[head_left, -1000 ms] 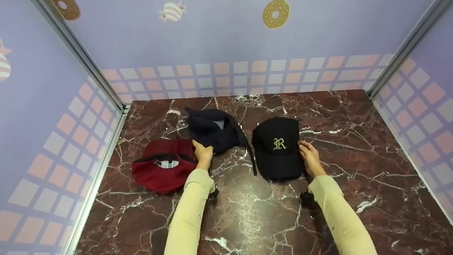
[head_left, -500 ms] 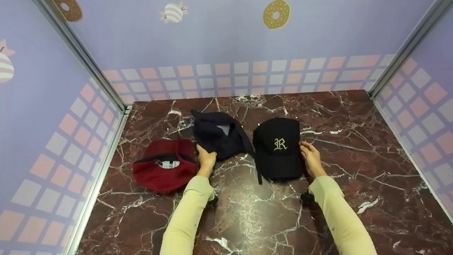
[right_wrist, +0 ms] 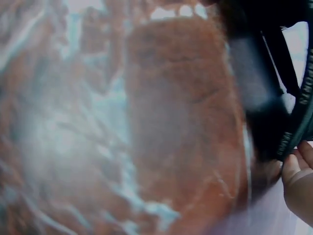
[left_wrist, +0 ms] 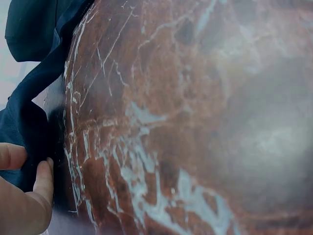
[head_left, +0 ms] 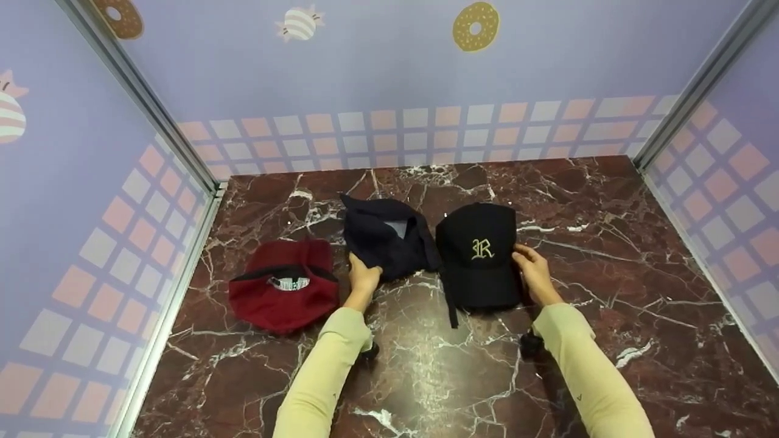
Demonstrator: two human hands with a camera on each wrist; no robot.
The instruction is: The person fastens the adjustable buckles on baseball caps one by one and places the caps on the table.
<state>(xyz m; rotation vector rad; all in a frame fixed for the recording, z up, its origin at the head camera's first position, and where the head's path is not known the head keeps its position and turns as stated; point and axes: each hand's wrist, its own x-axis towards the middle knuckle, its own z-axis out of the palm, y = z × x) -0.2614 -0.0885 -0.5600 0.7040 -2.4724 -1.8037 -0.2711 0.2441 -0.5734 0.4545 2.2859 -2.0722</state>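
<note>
In the head view, a dark navy cloth hat (head_left: 380, 243) lies crumpled in the middle, its light lining partly showing and a thin strap (head_left: 452, 310) trailing toward the front. My left hand (head_left: 364, 280) pinches its near left edge; the left wrist view shows thumb and finger (left_wrist: 44, 181) on the dark fabric. Just right of it, the black baseball cap (head_left: 481, 280) with a gold embroidered R has its brim toward me. My right hand (head_left: 533, 274) holds that cap's right edge, pinching the lettered inner band (right_wrist: 298, 117) in the right wrist view.
A dark red hat (head_left: 283, 310) lies at the left, its inside and white label facing up. All the hats are on a brown marbled surface (head_left: 426, 377). Lilac panels with metal corner posts (head_left: 675, 91) stand at the back and both sides.
My left hand has moved right and slightly nearer, drawing the navy hat away from the red hat and up against the black cap. The right hand and black cap have hardly moved.
</note>
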